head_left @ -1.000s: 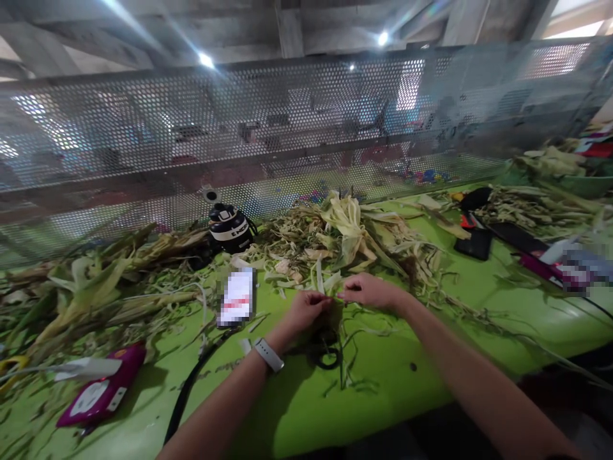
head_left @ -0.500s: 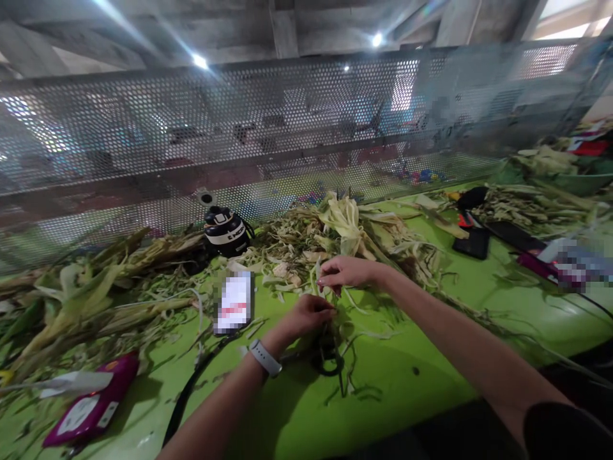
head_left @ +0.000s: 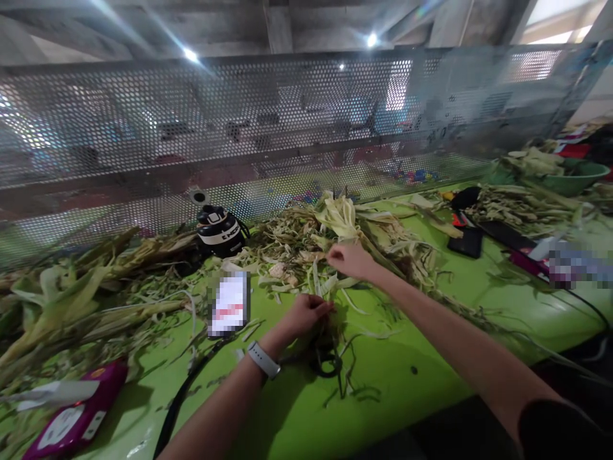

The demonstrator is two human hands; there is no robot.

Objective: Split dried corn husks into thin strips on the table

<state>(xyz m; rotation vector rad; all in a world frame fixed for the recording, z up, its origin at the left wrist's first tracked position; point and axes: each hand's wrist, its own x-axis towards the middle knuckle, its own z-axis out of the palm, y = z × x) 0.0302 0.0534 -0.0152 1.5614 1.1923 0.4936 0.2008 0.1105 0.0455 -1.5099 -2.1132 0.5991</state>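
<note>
My left hand, with a white watch band at its wrist, is pinched over strips of corn husk just above the green table. Under these fingers lies a pair of black-handled scissors, partly hidden. My right hand is closed, its fingers curled at the front edge of the heap of dried corn husks. What it holds, if anything, is hidden. Pale husk shreds lie between the two hands.
A phone and a black flask stand left of the heap. A purple device is at the lower left. More husks cover the left side. Right: a black phone and a green basin. Behind runs a perforated metal screen.
My right hand has moved up and away from the left hand, toward the husk heap, and its fingers have curled in. The left hand keeps its pinch in place. The view has shifted slightly.
</note>
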